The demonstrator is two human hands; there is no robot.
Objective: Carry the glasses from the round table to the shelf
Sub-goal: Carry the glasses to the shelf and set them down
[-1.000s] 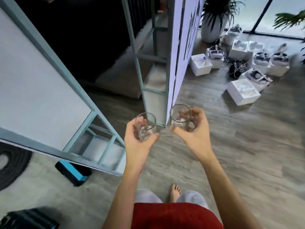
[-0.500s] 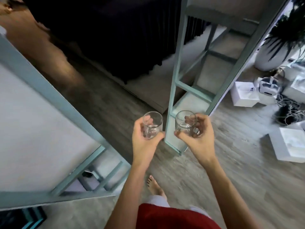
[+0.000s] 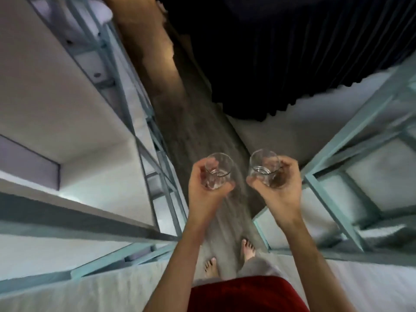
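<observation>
**Head view.** Motion blur softens the whole frame, most of all the shelf bars, and what lies on the shelves cannot be made out. The left shelf (image 3: 126,104) is cut off by the left and top edges. The right shelf (image 3: 351,136) is cut off by the right edge. The curtain (image 3: 292,52), dark and far, runs out of the top. Fingers cover part of the lower wall of each glass. Whether either glass holds liquid cannot be told. Both forearms leave the frame at the near edge, beside a red garment (image 3: 245,293).

Count: 2 glasses, 2 hands, 2 shelves, and 2 bare feet, the left foot (image 3: 211,267) and the right foot (image 3: 247,248), on the floor (image 3: 191,122).

The left hand (image 3: 207,190) is curled round the left glass (image 3: 218,170), thumb across its near side. The right hand (image 3: 281,188) is curled likewise round the right glass (image 3: 262,165). Both glasses are mouth up, side by side and apart. They are held in the air above the floor strip between the 2 shelves and touch neither.
</observation>
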